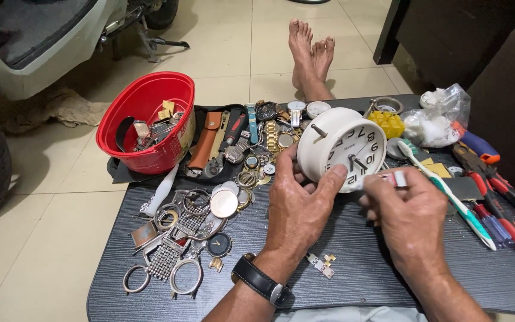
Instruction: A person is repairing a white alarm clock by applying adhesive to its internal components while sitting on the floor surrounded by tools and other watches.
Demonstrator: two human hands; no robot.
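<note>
- The table (353, 262) is dark and low, and it carries all the small things.
- The red bowl (127, 122) sits at the far left corner of the table. Inside it are watch parts and little brown boxes.
- The white clock (342, 149) stands on its edge near the middle of the far side of the table. Its round face is tipped over, and two little pegs stick up from its rim.
- The left hand (298, 210) comes up from the near edge with a black watch on the wrist. Its fingers (332, 179) are curled around the left side of the clock, and one fingertip presses on the face.
- The right hand (411, 216) is just beside the clock, on its right. Its fingers are pressed together, pinching a small white and red thing (393, 178) that touches the clock's bottom rim.
- A clear bag (439, 119) with white fluff in it lies at the far right corner.
- A toothbrush (448, 194) lies near the right edge, next to red-handled tools (511, 200).
- Watch cases and straps (186, 232) are spread over the left side of the table.
</note>
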